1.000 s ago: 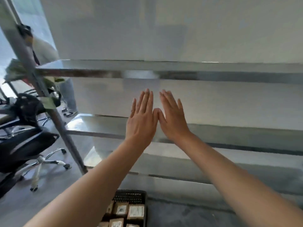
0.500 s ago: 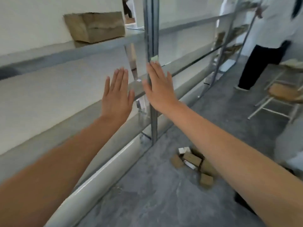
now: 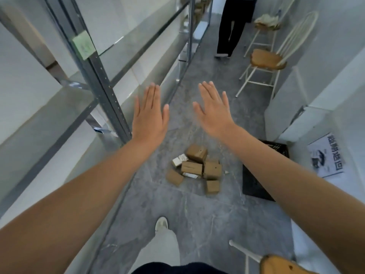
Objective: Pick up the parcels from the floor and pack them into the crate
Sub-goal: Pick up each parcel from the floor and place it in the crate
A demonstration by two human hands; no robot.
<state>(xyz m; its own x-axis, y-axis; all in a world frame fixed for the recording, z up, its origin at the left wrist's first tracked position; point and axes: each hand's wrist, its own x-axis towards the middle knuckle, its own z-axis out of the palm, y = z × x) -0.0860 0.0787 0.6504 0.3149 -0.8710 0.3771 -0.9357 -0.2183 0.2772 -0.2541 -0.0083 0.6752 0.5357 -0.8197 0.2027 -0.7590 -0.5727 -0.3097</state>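
Grey veined stone floor (image 3: 199, 216), boxy cardboard parcels (image 3: 194, 168), black crate (image 3: 254, 184); hands (image 3: 149, 119) (image 3: 214, 113) flat, outspread.

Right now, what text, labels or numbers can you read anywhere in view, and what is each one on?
Nothing reads clearly.
White poster: large dark characters, turned sideways, too blurred to quote.
Green note on the shelf post: faint marks, unreadable.
White labels among the parcels: too small.
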